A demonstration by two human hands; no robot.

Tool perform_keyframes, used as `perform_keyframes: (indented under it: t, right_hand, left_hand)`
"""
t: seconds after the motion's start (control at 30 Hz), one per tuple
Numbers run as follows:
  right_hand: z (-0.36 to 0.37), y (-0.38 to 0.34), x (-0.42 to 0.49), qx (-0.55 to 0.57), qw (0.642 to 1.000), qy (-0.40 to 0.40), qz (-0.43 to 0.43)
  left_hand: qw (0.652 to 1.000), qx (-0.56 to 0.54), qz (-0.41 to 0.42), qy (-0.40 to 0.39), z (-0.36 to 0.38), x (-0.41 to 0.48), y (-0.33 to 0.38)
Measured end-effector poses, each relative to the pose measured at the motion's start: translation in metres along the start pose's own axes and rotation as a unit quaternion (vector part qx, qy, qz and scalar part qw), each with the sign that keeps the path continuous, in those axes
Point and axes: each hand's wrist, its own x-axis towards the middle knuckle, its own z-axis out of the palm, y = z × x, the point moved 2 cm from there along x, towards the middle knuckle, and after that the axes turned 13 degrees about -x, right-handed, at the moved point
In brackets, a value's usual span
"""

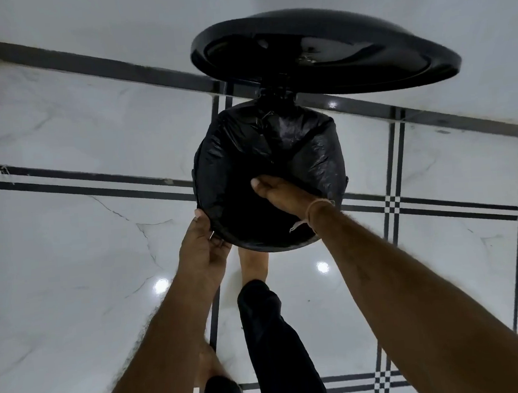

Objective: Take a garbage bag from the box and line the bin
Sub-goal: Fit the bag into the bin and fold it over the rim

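Note:
A round black bin (264, 244) stands on the floor below me, its lid (327, 51) swung up and open at the far side. A black garbage bag (309, 149) lies inside the bin and over its rim. My left hand (204, 244) pinches the bag's edge at the near-left rim. My right hand (282, 193) reaches into the bin, fingers pressed flat against the bag. No box is in view.
White marble floor tiles (71, 273) with black border lines surround the bin. A white wall (82, 21) rises behind it. My bare foot (254, 265) and dark trouser leg (271, 335) are just in front of the bin.

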Motion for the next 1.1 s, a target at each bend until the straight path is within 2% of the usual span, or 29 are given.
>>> perform_keyframes:
  t: [0.1,0.13,0.23,0.37,0.53,0.6,0.67,0.73,0.87,0.93,1.0,1.1]
  right_hand:
    - [-0.005,-0.006,-0.025,-0.037,0.989,0.111,-0.091]
    - [-0.006,-0.011,-0.031,-0.026,0.984,0.121,-0.126]
    - [-0.015,-0.031,-0.021,-0.010,0.983,0.050,-0.176]
    - [-0.047,-0.058,0.028,0.064,0.993,0.026,-0.099]
    - [-0.060,-0.060,0.065,-0.037,0.998,0.008,-0.040]
    - [-0.057,-0.051,0.069,-0.039,0.999,0.015,-0.022]
    - [-0.055,-0.039,0.064,0.012,1.000,0.022,-0.010]
    - [-0.055,-0.032,0.048,0.068,0.995,0.072,-0.016]
    - [-0.059,-0.018,-0.009,0.079,0.968,0.229,-0.071]
    - [-0.070,-0.002,-0.013,0.102,0.960,0.258,-0.041]
    - [-0.081,0.009,-0.002,0.104,0.964,0.244,0.008]
    - [-0.082,0.018,0.026,0.133,0.976,0.162,0.055]
  left_hand:
    - [1.000,-0.012,-0.015,0.009,0.003,-0.003,0.002]
    - [1.000,-0.017,-0.019,0.012,0.003,-0.003,0.002]
    - [0.999,-0.027,-0.027,0.010,0.004,-0.003,0.001]
    - [0.999,-0.032,-0.022,0.000,0.001,-0.001,0.000]
    - [0.999,-0.035,-0.018,-0.014,0.001,0.000,0.000]
    - [0.999,-0.034,-0.019,-0.018,0.001,0.000,0.000]
    - [0.999,-0.029,-0.019,-0.016,0.001,-0.001,0.000]
    - [0.999,-0.032,-0.020,-0.011,0.002,-0.001,0.000]
    - [0.999,-0.039,-0.022,-0.013,0.002,-0.001,0.000]
    - [0.999,-0.036,-0.020,-0.012,0.002,-0.001,-0.001]
    - [0.999,-0.036,-0.014,-0.011,0.002,0.000,-0.001]
    - [0.999,-0.036,-0.011,-0.017,0.001,0.001,-0.003]
